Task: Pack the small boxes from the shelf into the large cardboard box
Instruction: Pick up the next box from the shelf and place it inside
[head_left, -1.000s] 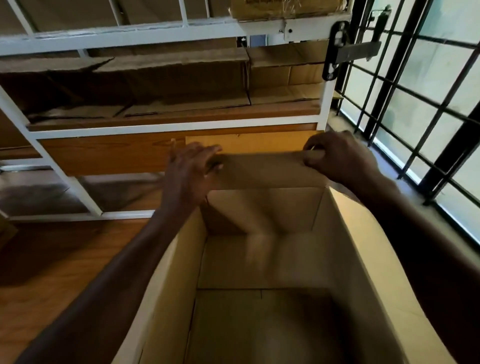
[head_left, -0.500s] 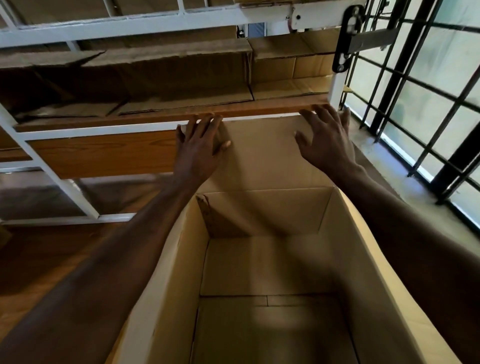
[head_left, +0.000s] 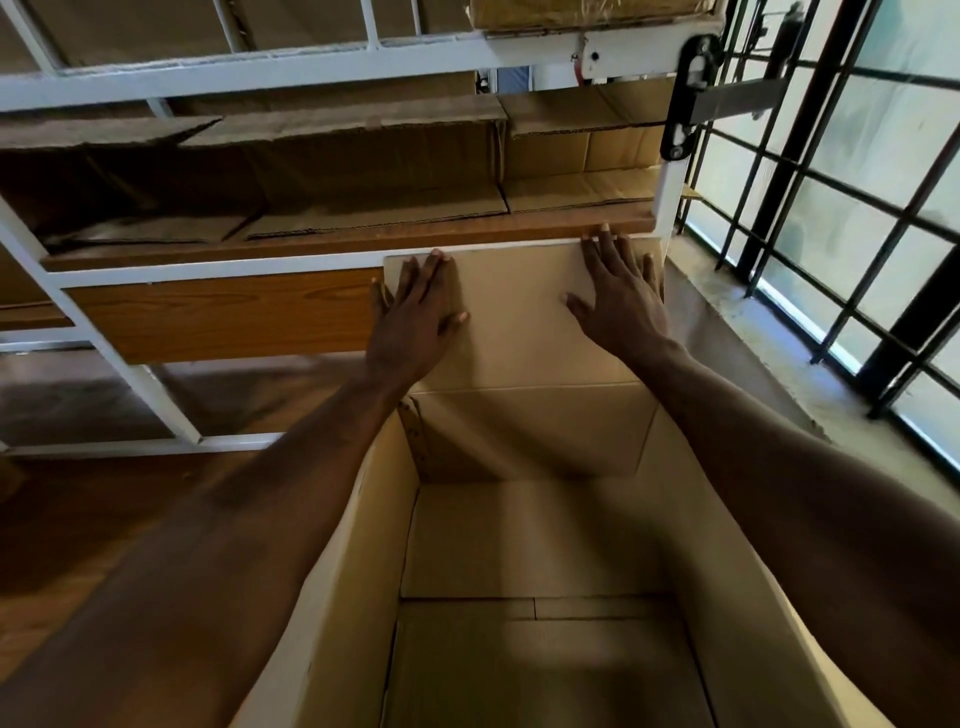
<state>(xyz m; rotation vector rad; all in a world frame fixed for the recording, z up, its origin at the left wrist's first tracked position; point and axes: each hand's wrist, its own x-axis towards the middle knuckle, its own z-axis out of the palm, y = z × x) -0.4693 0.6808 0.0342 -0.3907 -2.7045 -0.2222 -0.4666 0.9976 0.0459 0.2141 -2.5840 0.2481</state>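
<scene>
Since a second ago, both hands have gone from gripping the top edge of the far flap to lying flat on it, and the flap has swung out towards the shelf. The left hand (head_left: 413, 317) and the right hand (head_left: 621, 301) press with straight, spread fingers on the pale tan far flap (head_left: 519, 322) of the large open cardboard box (head_left: 519, 545); neither grips anything. The flap's edge now meets the white-framed metal shelf with wooden boards (head_left: 311, 241). The box is empty inside. On the shelf lie flat brown cardboard pieces (head_left: 374, 208); I cannot tell which are the small boxes to pack.

The risk, as I judge it: the flap may spring back upright once released and block the reach to the shelf. Hard pressing could also push the empty box along the floor or crease the flap against the shelf rail.
</scene>
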